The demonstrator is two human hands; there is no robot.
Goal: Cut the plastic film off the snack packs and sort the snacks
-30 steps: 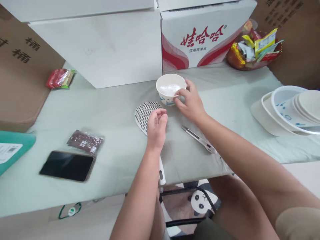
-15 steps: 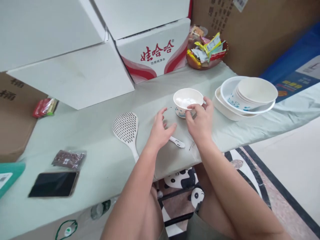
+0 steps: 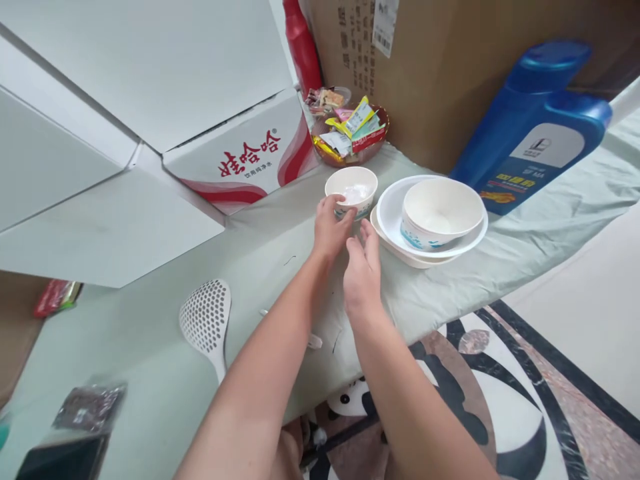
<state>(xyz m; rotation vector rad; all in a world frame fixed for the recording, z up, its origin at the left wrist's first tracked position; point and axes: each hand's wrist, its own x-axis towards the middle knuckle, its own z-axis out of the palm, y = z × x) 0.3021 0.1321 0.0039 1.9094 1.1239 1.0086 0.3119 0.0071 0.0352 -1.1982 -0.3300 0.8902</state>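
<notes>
A small white paper bowl (image 3: 367,180) with a blue print stands on the cloth-covered table, something white and clear-looking inside it. My left hand (image 3: 331,230) grips its near left side, with the thumb on the outer wall and fingertips at the rim. Just in front of the bowl, my right hand (image 3: 364,277) is open and holds nothing, its fingers stretched forward. To its right are stacked paper bowls (image 3: 443,207) in a white plastic bowl (image 3: 390,207), which rests on another cream container (image 3: 407,257). A white spoon (image 3: 315,341) lies partly hidden under my left forearm.
A white slotted skimmer (image 3: 206,313) lies to the left, with a dark packet (image 3: 90,407) and a phone (image 3: 63,460) nearer me. Behind stand a snack bowl (image 3: 373,143), white cartons (image 3: 240,167) and a blue bottle (image 3: 515,140). The table's edge runs along the near right.
The view has swung right. My left hand has come onto the paper bowl and my right hand has let go of it. The bowl sits farther back, closer to the stack.
</notes>
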